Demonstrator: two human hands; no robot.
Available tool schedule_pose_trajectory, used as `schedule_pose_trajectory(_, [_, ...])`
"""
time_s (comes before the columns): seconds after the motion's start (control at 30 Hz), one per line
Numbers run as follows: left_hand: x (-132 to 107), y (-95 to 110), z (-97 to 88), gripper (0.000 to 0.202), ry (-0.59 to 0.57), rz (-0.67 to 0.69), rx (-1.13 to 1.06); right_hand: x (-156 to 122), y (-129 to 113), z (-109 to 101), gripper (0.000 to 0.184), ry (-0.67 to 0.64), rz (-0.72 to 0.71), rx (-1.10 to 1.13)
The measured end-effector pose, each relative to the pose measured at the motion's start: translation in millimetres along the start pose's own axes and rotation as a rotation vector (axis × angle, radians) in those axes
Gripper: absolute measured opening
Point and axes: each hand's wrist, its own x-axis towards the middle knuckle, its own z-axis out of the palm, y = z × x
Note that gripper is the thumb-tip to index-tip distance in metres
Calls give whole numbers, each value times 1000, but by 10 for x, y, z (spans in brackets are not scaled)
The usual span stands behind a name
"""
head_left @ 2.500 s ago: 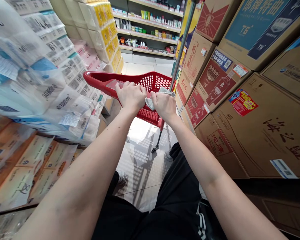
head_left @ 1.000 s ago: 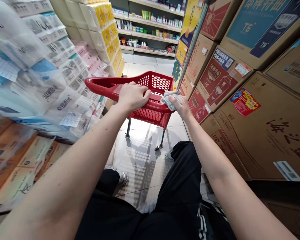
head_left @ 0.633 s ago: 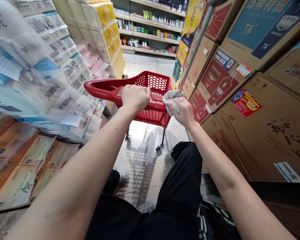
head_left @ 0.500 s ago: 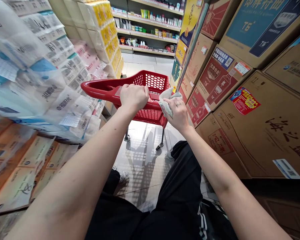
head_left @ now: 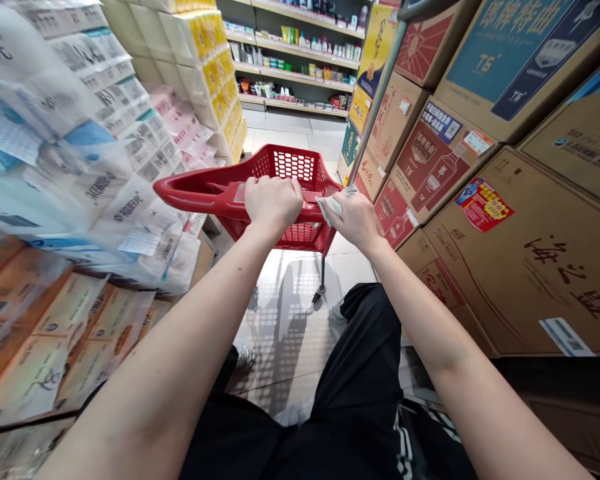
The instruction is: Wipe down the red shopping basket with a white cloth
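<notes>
A red plastic shopping cart (head_left: 195,193) with a honeycomb-holed basket stands in front of me on the tiled floor. My left hand (head_left: 274,202) is wrapped over the middle of its handlebar, fingers closed. At the bar's right end, my right hand (head_left: 354,217) grips a pale cloth (head_left: 330,208) against the red plastic. Most of the cloth is covered by that hand's fingers. Both forearms reach forward from my body. Part of the basket lies hidden behind the hands.
Stacked cartons (head_left: 480,260) wall the right side beside a metal post (head_left: 380,100). Plastic-wrapped paper packs (head_left: 105,180) and yellow-ended packs (head_left: 205,73) are piled on the left. Shelves of bottles and tubes (head_left: 300,60) cross the far end. Tiled floor (head_left: 285,333) runs between my feet.
The cloth has been pressed down under my right hand, and less of it shows. The cart's handle has swung slightly, its left end shifting left and down. My left hand keeps its grip.
</notes>
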Motion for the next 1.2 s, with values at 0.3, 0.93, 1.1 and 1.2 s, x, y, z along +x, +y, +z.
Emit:
schedule_pose_trajectory(0.3, [-40,-153,-91,60,1,34,102,140,-148,6,57,-109,-11,27])
schedule_pose_trajectory(0.93, [191,-1081,-313,68,-183,-110,126,294,-46,158,58,-41,76,46])
schedule_pose_trajectory(1.1, [174,-1058,-309,68,-171,-117,129,105,-371,192,62,65,58,77])
schedule_pose_trajectory(1.2, [173,-1071,-311,68,-171,-112,136,133,-501,202,61,42,105,84])
